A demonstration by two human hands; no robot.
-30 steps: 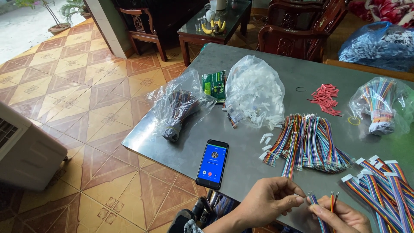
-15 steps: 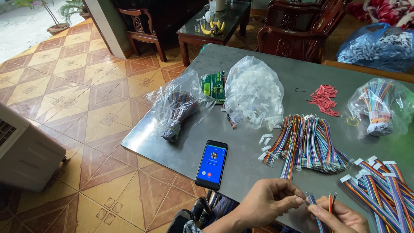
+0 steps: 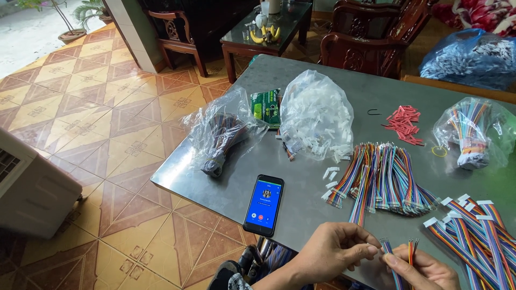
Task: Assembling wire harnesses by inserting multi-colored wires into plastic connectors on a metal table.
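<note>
From the head camera, at six o'clock on the grey metal table (image 3: pixel 322 80), the left hand (image 3: pixel 333 252) pinches the end of a rainbow ribbon cable (image 3: pixel 391 256), and the right hand (image 3: pixel 424 268) grips a second cable (image 3: pixel 412 248) just beside it (both tips upright). A loose cable pile (image 3: pixel 381 177) lies at twelve o'clock from the hands, a smartphone (image 3: pixel 264 204) at ten.

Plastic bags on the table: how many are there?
4: dark-wire bag at left, white-connector bag mid-table, coloured-wire bag at right, blue bag at the far right corner.
</note>
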